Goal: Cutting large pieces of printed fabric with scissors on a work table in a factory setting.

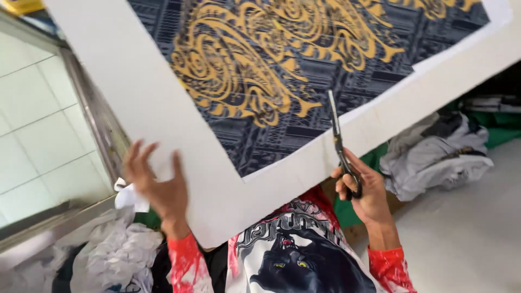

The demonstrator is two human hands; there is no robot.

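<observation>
A large white paper sheet (pixel 179 146) with a dark blue and gold swirling print (pixel 271 70) is held up in front of me. My left hand (pixel 157 187) presses flat against its lower left margin, fingers spread, supporting it. My right hand (pixel 364 190) grips black-handled scissors (pixel 339 138), whose blades point up and cut into the white margin along the print's lower right edge. Below the sheet lies a garment (pixel 287 255) with red sleeves and a black panther picture.
A white tiled wall (pixel 38 130) and a metal frame (pixel 95 125) are at left. Crumpled white paper scraps (pixel 116 255) pile at lower left. Grey and white cloth (pixel 439 154) heaps on green fabric (pixel 504 133) at right, beside a grey floor (pixel 467 228).
</observation>
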